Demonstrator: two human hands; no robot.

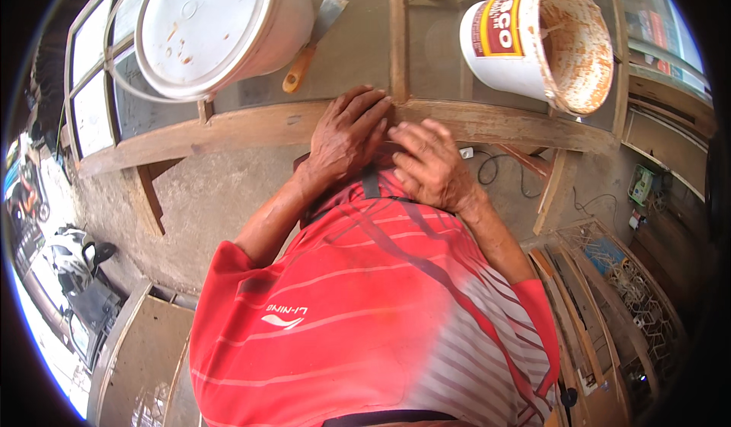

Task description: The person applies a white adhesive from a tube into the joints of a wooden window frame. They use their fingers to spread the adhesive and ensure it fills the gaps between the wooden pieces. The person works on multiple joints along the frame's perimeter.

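Red shirt (343, 297) closest, then right hand (432, 167) — fingers loosely bent, palm hidden, can't tell if it has anything. Left hand (349, 132) just beside, fingers together, half-bent, at near rail of glazed wooden frame (397, 46); grip also can't tell. Beyond, on frame — putty knife (302, 65) between lidded white bucket (221, 31) and open smeared bucket (534, 43).

A wide, brown wooden frame (251, 128) with flat glass panes (435, 43) lies level across the far side, raised above the ground and stretching from left to right. Its bare near rail shows worn, uneven colouring; a slim wooden divider (397, 35) runs away from the middle.
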